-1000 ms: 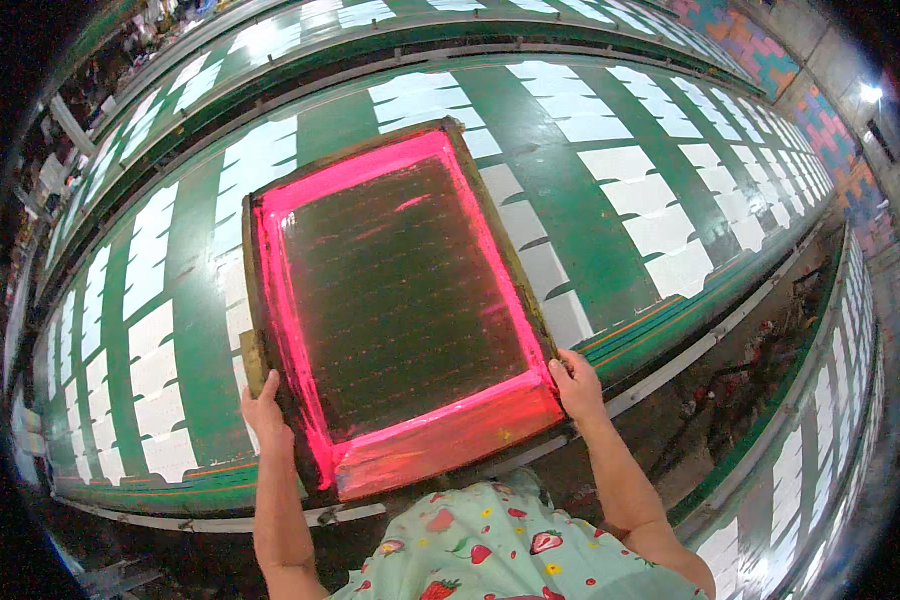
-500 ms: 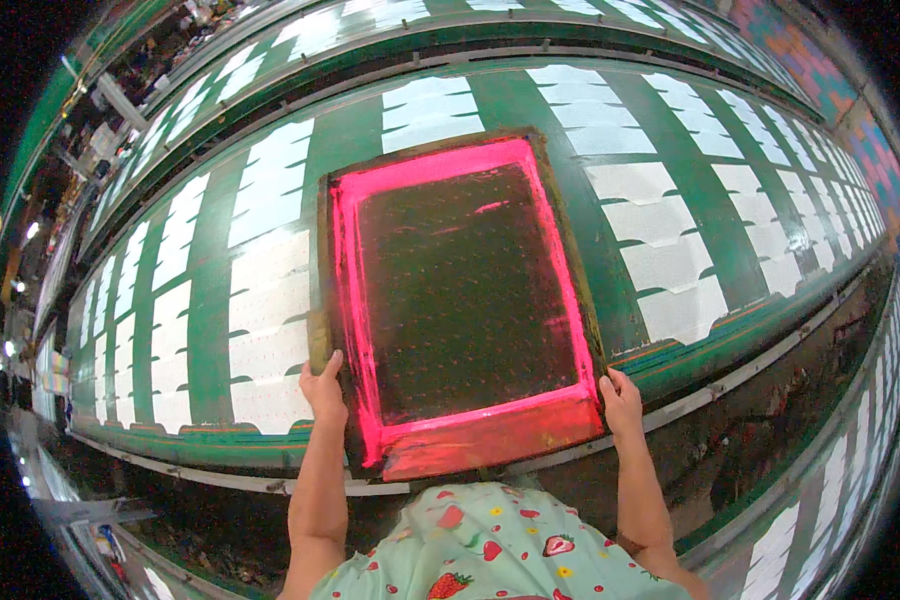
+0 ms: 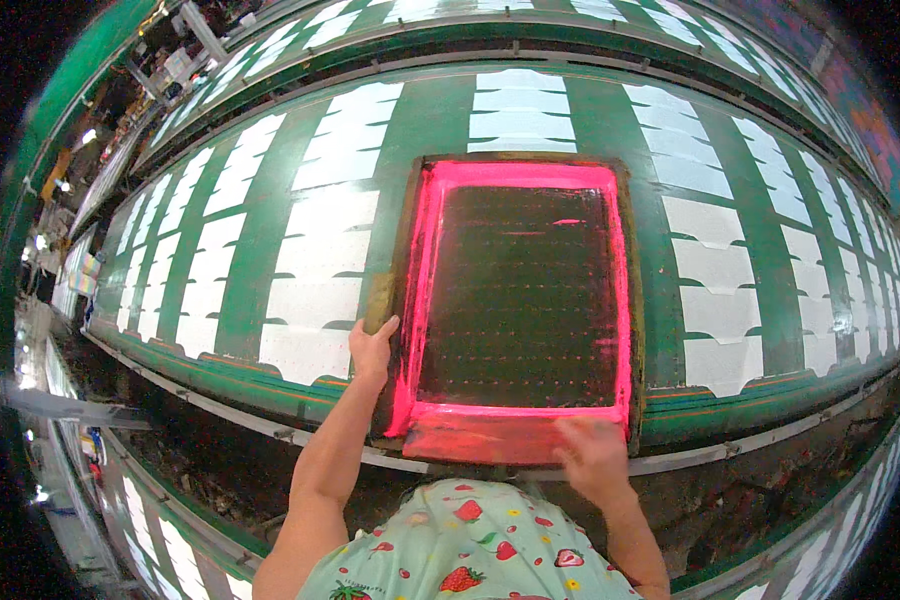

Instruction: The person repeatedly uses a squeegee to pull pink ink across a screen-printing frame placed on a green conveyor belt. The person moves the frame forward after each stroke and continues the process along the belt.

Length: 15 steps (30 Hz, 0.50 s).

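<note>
A screen-printing frame (image 3: 520, 300) lies on the long green table, its dark mesh bordered by bright pink ink. Along its near end runs a reddish, ink-smeared strip (image 3: 480, 440). My left hand (image 3: 372, 350) grips the frame's left side near the front, just below a yellowish tab (image 3: 379, 298); part of its fingers is hidden. Over the near right corner, by the reddish strip, is my right hand (image 3: 598, 458), smeared by motion, so its fingers cannot be made out. The white sheet or sheets beneath the frame are hidden.
Rows of white cut pieces (image 3: 320, 285) lie left of the frame, and more white pieces (image 3: 715, 290) lie to its right. The green table (image 3: 425, 120) has a metal rail (image 3: 700, 455) along its near edge. Another table with white pieces stands beyond.
The view has turned, so the frame now appears farther right and straighter. My right hand has let go of the frame's right side and moved inward over the near strip. My left hand keeps its grip.
</note>
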Tool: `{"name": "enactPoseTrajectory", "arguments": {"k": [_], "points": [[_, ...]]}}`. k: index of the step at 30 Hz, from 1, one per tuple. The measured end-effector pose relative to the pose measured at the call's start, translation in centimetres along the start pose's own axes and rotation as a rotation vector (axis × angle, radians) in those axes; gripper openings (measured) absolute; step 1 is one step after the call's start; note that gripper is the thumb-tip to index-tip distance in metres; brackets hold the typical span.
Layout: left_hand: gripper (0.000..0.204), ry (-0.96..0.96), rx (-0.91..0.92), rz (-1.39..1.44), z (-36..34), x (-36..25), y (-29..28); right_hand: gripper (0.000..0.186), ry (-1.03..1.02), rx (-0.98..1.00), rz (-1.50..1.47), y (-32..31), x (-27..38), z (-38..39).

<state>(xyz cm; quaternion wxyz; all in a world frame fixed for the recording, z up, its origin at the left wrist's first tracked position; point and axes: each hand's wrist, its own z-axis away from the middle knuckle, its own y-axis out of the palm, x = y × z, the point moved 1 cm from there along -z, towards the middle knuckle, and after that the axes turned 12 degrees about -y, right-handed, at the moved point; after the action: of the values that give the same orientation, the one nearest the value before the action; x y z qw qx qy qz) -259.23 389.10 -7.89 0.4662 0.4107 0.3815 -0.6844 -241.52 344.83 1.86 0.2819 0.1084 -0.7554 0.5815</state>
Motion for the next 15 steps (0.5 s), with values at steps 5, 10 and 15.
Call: {"name": "enactPoseTrajectory", "arguments": {"k": [5, 10, 15], "points": [[0.045, 0.051, -0.057, -0.14, -0.2, 0.2, -0.2, 0.051, -0.299, 0.164, 0.112, 3.0, 4.0, -2.5], [0.057, 0.041, -0.114, -0.257, 0.1, 0.1, -0.4, 0.054, -0.301, 0.087, 0.225, 3.5, 5.6, -4.8], [0.057, 0.074, -0.184, -0.223, 0.2, 0.3, -0.2, 0.051, -0.209, 0.176, 0.306, 5.6, 7.2, -8.7]]}}
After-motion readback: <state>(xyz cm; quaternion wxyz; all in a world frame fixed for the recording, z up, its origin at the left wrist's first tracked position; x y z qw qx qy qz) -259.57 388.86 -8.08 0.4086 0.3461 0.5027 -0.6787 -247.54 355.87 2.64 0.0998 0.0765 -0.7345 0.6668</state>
